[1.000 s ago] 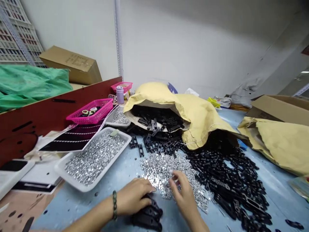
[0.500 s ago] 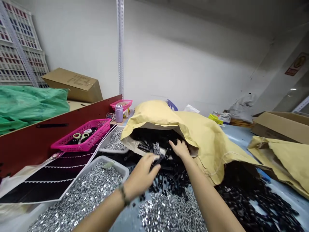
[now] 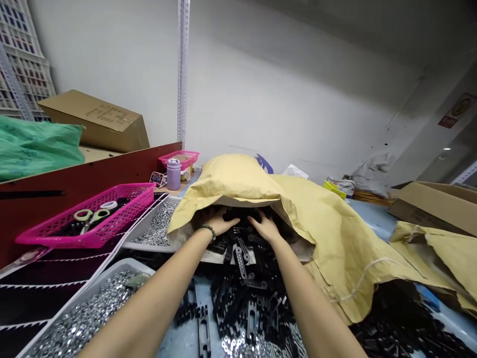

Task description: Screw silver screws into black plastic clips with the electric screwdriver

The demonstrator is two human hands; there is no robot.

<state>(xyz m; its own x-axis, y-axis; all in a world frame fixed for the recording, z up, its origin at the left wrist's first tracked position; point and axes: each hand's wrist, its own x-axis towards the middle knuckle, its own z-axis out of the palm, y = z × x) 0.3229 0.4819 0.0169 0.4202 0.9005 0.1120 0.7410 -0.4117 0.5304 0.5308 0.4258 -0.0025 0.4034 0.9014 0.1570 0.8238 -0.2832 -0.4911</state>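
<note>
2 hands reach in, our left hand (image 3: 219,221) and right hand (image 3: 266,228) spread over black plastic brackets (image 3: 240,261) beneath the yellow kraft sack (image 3: 238,179); we cannot tell if either grips, so we should stay low and take few.

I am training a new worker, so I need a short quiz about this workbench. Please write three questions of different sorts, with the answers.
1. Which wrist wears the beaded bracelet, left or right?
2. True or false: the scissors lie in the pink basket.
3. What do the left hand and the right hand reach under?
A) the yellow paper sack
B) the pink basket
C) the tray of silver nuts

Key: 1. Left. 2. True. 3. A.
</note>
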